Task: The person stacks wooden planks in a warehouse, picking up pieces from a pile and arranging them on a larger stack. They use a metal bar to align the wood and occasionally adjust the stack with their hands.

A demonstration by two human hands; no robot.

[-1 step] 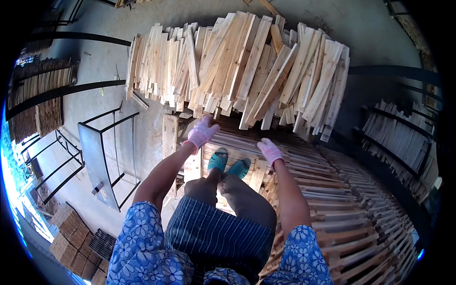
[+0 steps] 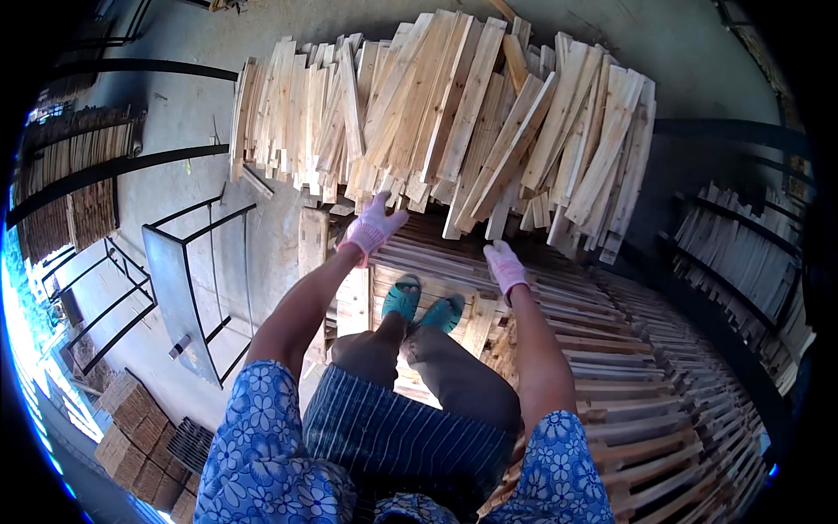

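A wide stack of pale wooden slats (image 2: 454, 113) lies ahead of me, their near ends uneven. My left hand (image 2: 374, 229), in a pink-and-white knit glove, is at the near ends of the middle slats. Its thumb stands apart from the fingers, and nothing shows in its grasp; whether the fingertips touch the wood I cannot tell. My right hand (image 2: 505, 266), gloved alike, hovers just below the slat ends farther right. Its fingers stretch forward and hold nothing visible.
Layered rows of wooden strips (image 2: 628, 384) fill the lower right. A metal-framed stand (image 2: 188, 301) is on the left, with bundled wood blocks (image 2: 131, 437) below it. Black rails (image 2: 131, 170) cross both sides. My feet in green sandals (image 2: 401, 299) rest on boards.
My left hand has moved slightly forward against the slat ends. The right hand has shifted a little right and forward, closer to the stack. The view has shifted slightly.
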